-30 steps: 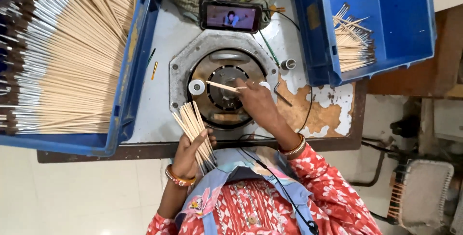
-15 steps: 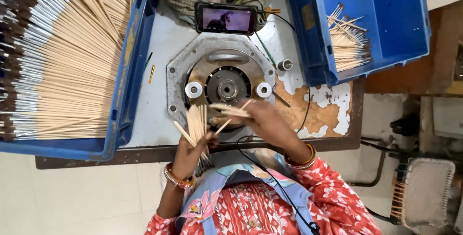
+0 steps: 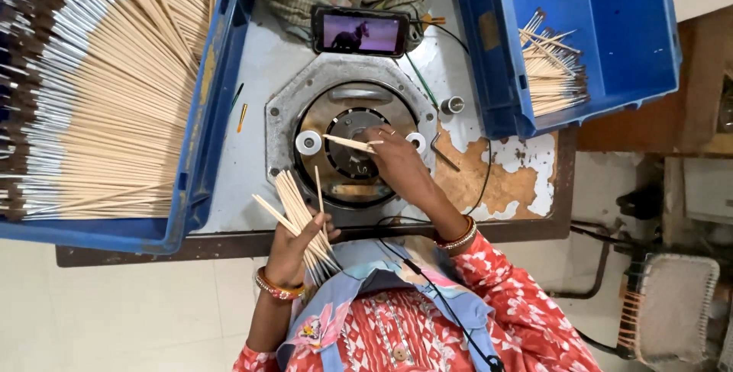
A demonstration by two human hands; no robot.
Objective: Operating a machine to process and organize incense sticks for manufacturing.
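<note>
Pinching thin wooden stick (image 3: pixel 348 142) over round metal machine (image 3: pixel 350 143), left hand (image 3: pixel 294 246) clutching bundle (image 3: pixel 299 215)

A grey metal table (image 3: pixel 252 189) with peeling, rust-brown patches fills the space beyond the hands. Pale, evenly lit floor (image 3: pixel 114 311) lies below and left of them. A woven stool (image 3: pixel 672 307) stands far right.

a round machine plate (image 3: pixel 347 143) sits mid-table, a phone (image 3: pixel 360 33) behind it, a stick-filled crate (image 3: pixel 200 143) to its left, another crate (image 3: pixel 496 97) holding fewer sticks (image 3: pixel 553 74) to its right.
</note>
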